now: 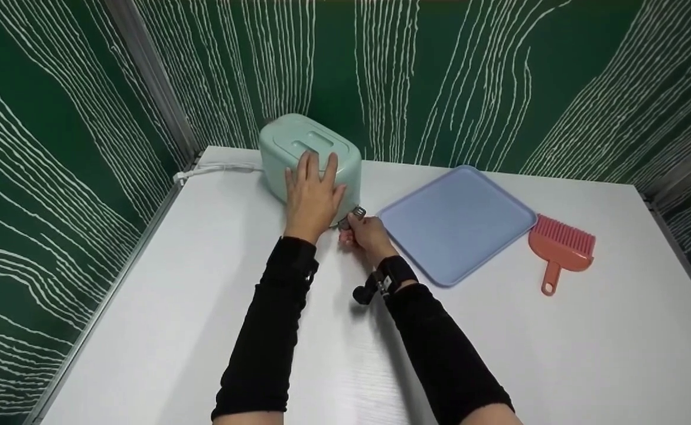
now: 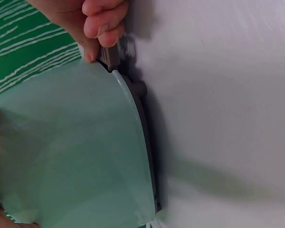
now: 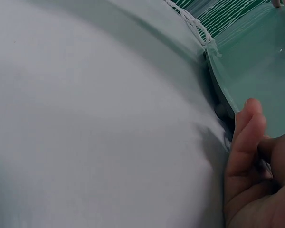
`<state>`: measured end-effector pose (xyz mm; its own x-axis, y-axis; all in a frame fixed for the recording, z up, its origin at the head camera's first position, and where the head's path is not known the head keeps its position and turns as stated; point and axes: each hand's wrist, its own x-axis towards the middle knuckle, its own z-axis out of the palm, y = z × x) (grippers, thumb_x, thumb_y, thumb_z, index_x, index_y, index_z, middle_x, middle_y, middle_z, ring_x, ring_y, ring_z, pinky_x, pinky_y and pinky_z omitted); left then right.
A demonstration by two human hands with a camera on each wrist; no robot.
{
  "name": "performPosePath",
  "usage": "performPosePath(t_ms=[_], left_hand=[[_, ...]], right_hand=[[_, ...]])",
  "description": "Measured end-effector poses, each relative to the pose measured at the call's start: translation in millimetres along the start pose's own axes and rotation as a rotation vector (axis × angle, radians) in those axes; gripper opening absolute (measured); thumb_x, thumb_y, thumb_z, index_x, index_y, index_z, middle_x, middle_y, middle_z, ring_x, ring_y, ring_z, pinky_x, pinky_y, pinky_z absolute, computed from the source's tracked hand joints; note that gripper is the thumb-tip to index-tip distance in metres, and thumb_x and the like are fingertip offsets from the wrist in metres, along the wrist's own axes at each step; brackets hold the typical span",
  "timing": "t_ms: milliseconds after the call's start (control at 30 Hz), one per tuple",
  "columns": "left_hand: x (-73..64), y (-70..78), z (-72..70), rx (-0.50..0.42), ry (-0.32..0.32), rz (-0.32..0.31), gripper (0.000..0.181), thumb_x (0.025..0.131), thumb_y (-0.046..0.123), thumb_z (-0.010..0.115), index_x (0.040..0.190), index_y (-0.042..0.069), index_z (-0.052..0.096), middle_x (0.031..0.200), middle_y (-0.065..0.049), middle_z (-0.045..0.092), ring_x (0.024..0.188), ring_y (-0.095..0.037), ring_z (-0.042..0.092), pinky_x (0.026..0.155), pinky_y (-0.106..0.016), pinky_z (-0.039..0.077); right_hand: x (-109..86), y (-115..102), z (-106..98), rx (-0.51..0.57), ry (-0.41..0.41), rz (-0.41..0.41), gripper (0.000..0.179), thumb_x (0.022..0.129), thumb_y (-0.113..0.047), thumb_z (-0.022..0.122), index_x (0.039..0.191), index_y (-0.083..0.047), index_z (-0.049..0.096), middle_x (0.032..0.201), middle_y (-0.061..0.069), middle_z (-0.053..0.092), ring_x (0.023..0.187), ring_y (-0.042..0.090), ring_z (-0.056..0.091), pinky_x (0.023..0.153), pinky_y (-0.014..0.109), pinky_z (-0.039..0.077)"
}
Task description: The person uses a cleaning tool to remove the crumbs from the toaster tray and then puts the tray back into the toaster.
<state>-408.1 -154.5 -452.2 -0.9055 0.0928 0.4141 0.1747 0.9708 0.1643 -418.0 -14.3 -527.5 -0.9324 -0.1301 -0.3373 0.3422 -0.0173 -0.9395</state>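
White table, green backdrop | mint toaster stood near back-left corner | left hand, fingers spread, lay on it, likely for steadiness | right hand pinched its low grey tab

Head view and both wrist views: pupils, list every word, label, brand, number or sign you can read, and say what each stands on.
No text can be read in any view.
Light marks on the grey piece in the right hand: too small to make out.
Pale patch on the black wrist strap: too small to tell if it is print.
Toaster, tray, brush: no readable text.
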Motion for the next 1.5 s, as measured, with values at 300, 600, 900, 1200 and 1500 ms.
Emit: performPosePath(t_ms=[300, 600, 900, 1200, 1500], left_hand=[[1.1, 3.4, -2.8, -0.039, 0.02, 0.004, 0.062, 0.112, 0.044, 0.054, 0.166, 0.016, 0.041, 0.167, -0.023, 0.039, 0.163, -0.039, 0.029, 0.128, -0.072, 0.025], [3.6, 4.1, -2.9, -0.032, 0.006, 0.004, 0.063, 0.113, 0.045, 0.052, 0.167, 0.017, 0.039, 0.169, -0.024, 0.036, 0.163, -0.04, 0.027, 0.129, -0.072, 0.024], [6.5, 5.5, -3.3, -0.025, 0.003, 0.0, 0.064, 0.112, 0.045, 0.053, 0.168, 0.017, 0.038, 0.169, -0.024, 0.036, 0.164, -0.04, 0.027, 0.129, -0.071, 0.023], [2.3, 4.1, -3.4, -0.021, 0.027, 0.011, 0.062, 0.112, 0.043, 0.055, 0.166, 0.015, 0.041, 0.167, -0.024, 0.038, 0.162, -0.039, 0.029, 0.128, -0.072, 0.027], [-2.9, 4.3, -1.6, -0.04, 0.038, 0.012, 0.063, 0.111, 0.042, 0.057, 0.165, 0.014, 0.042, 0.165, -0.027, 0.04, 0.161, -0.041, 0.03, 0.127, -0.072, 0.027]], right_hand=[[-2.6, -2.0, -7.7, -0.05, 0.017, -0.013, 0.04, 0.115, -0.02, 0.05, 0.085, 0.002, 0.065, 0.056, -0.002, 0.067, 0.047, 0.004, 0.067, 0.05, 0.015, 0.052], [-6.2, -5.0, -14.1, 0.037, -0.031, 0.04, 0.037, 0.116, -0.018, 0.046, 0.092, 0.005, 0.061, 0.058, 0.003, 0.068, 0.047, 0.007, 0.067, 0.05, 0.018, 0.056], [-8.0, -6.3, -19.6, 0.069, -0.022, 0.059, 0.035, 0.116, -0.016, 0.047, 0.097, 0.009, 0.063, 0.059, 0.003, 0.067, 0.046, 0.008, 0.065, 0.049, 0.02, 0.055], [-14.0, -4.5, -18.2, 0.012, 0.052, 0.047, 0.034, 0.113, -0.02, 0.053, 0.092, 0.004, 0.065, 0.057, 0.003, 0.068, 0.046, 0.007, 0.067, 0.05, 0.018, 0.056], [-15.8, 3.0, -20.4, -0.017, 0.121, 0.034, 0.034, 0.107, -0.026, 0.066, 0.09, 0.004, 0.065, 0.052, 0.004, 0.066, 0.041, 0.008, 0.065, 0.044, 0.019, 0.054]])
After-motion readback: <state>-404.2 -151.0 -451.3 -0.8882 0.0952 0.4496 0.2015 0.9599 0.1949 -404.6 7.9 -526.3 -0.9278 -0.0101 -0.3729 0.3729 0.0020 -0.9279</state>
